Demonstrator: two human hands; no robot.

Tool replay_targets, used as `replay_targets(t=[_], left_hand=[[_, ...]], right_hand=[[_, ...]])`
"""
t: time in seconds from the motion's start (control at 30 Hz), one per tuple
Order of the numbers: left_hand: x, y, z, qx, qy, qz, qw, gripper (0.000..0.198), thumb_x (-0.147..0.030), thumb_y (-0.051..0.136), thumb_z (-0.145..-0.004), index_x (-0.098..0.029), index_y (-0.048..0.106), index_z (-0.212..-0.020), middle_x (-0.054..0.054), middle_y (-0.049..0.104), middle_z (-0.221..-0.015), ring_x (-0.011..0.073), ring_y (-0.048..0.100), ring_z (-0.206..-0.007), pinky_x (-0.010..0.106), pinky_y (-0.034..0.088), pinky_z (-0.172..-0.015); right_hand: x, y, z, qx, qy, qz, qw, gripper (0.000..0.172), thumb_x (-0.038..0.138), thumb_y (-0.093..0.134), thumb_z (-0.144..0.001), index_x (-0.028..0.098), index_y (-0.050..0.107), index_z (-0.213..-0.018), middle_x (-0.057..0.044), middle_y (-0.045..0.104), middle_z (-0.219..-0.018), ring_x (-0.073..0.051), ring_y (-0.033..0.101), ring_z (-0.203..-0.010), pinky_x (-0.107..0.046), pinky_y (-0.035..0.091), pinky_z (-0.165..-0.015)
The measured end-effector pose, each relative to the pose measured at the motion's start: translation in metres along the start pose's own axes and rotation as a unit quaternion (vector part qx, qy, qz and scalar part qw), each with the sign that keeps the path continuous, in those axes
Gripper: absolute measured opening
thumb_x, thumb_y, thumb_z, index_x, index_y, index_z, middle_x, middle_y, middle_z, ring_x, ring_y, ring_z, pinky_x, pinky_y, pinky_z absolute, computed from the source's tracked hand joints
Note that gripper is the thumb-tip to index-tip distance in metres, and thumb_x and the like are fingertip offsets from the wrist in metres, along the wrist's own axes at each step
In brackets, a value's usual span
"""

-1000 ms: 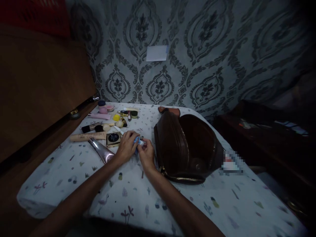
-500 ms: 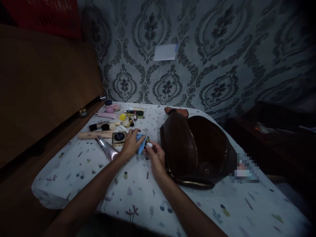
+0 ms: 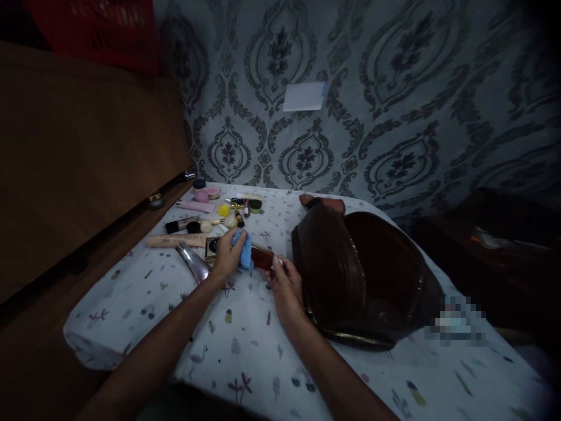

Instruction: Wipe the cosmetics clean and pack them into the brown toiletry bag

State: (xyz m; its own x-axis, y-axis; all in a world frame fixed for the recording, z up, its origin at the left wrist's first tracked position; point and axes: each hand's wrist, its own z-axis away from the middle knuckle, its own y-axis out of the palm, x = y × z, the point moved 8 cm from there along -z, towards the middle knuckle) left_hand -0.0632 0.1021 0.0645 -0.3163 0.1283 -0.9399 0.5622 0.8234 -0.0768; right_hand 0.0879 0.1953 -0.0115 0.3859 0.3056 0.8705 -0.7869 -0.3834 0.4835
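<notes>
My left hand is closed on a crumpled blue cloth, which lies against one end of a small reddish-brown bottle. The bottle's other end, with a white cap, is gripped in the fingers of my right hand. Both hands are held over the printed tablecloth. Close to my left wrist lie a silver tube and a black-and-gold compact, partly covered by the hand. To the right of my right hand stands a brown leather bag, its top gaping.
Several cosmetics lie at the back left, among them a beige tube, a pink tube and a yellow item. Behind the bag is a brown leather piece. A wooden cabinet borders the left, a patterned wall the back.
The bottle now shows lengthwise between my hands, which have moved apart. The blue cloth has shifted left with my left hand. The whole view has shifted slightly.
</notes>
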Motion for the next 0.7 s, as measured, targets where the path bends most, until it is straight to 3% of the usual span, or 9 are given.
replay_targets(t=[0.13, 0.23, 0.33, 0.57, 0.7], left_hand=[[0.018, 0.0, -0.003, -0.011, -0.072, 0.084, 0.994, 0.043, -0.063, 0.058, -0.079, -0.02, 0.053, -0.075, -0.003, 0.05, -0.066, 0.0119, 0.047, -0.06, 0.024, 0.039, -0.058], [0.026, 0.01, 0.0, 0.019, -0.123, 0.124, 0.985, 0.052, -0.07, 0.06, -0.074, -0.018, 0.059, -0.08, -0.001, 0.057, -0.069, 0.0129, 0.054, -0.059, 0.025, 0.044, -0.056], [0.027, 0.018, 0.004, 0.053, -0.148, 0.129, 0.979, 0.055, -0.071, 0.064, -0.071, -0.017, 0.058, -0.075, -0.002, 0.053, -0.06, 0.0115, 0.05, -0.052, 0.025, 0.043, -0.051], [0.016, 0.009, 0.002, 0.057, -0.088, 0.086, 0.991, 0.049, -0.063, 0.07, -0.074, -0.018, 0.051, -0.067, -0.005, 0.047, -0.059, 0.0095, 0.042, -0.056, 0.023, 0.035, -0.054], [0.006, 0.009, 0.002, 0.078, -0.037, 0.051, 0.995, 0.047, -0.06, 0.064, -0.081, -0.019, 0.048, -0.066, -0.006, 0.044, -0.06, 0.01, 0.041, -0.057, 0.024, 0.033, -0.055]], right_hand=[[0.001, 0.005, 0.001, 0.017, 0.005, -0.039, 0.999, 0.042, 0.047, 0.085, -0.062, 0.021, 0.068, -0.09, 0.0, 0.068, -0.088, -0.009, 0.055, -0.062, -0.022, 0.048, -0.059], [0.002, 0.005, -0.001, 0.028, -0.004, -0.045, 0.999, 0.041, 0.046, 0.084, -0.064, 0.022, 0.069, -0.093, -0.001, 0.07, -0.096, -0.01, 0.059, -0.069, -0.023, 0.051, -0.063], [0.002, 0.004, -0.003, 0.027, -0.01, -0.04, 0.999, 0.041, 0.047, 0.083, -0.065, 0.022, 0.068, -0.094, -0.002, 0.071, -0.096, -0.011, 0.06, -0.069, -0.025, 0.051, -0.062], [0.0, 0.008, 0.0, 0.028, 0.036, -0.071, 0.996, 0.05, 0.048, 0.091, -0.053, 0.021, 0.065, -0.087, -0.001, 0.07, -0.089, -0.01, 0.059, -0.062, -0.022, 0.051, -0.056], [-0.002, 0.008, 0.004, 0.036, 0.102, -0.034, 0.994, 0.051, 0.057, 0.086, -0.058, 0.021, 0.057, -0.079, 0.006, 0.059, -0.061, -0.007, 0.047, -0.044, -0.016, 0.032, -0.036]])
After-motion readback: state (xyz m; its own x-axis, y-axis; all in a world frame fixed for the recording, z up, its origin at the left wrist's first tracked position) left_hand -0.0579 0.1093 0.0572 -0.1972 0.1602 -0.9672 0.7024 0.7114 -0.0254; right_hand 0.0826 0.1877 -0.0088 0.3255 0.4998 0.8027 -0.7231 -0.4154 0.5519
